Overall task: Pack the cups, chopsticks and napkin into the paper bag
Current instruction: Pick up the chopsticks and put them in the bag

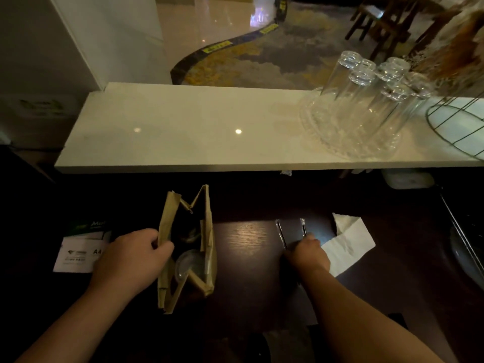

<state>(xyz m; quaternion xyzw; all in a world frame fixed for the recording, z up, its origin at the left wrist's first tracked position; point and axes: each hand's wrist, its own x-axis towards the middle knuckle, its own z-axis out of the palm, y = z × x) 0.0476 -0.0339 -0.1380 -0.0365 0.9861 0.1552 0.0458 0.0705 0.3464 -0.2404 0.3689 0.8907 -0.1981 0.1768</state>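
A brown paper bag (pixel 207 247) stands open on the dark wooden table. My left hand (pixel 131 260) pinches its left rim and holds the mouth apart. Inside the bag a clear plastic cup (pixel 187 264) lies near the bottom. To the right, two wrapped pairs of chopsticks (pixel 280 233) lie side by side on the table. My right hand (pixel 306 254) rests on their near ends, fingers curled down over them. A white napkin (pixel 348 242) lies flat just right of that hand.
A white counter shelf (pixel 183 127) runs across above the table. Several upturned glasses (pixel 366 100) stand on a glass tray at its right, beside a wire basket (pixel 461 127). Paper packs (pixel 78 250) lie left of the bag.
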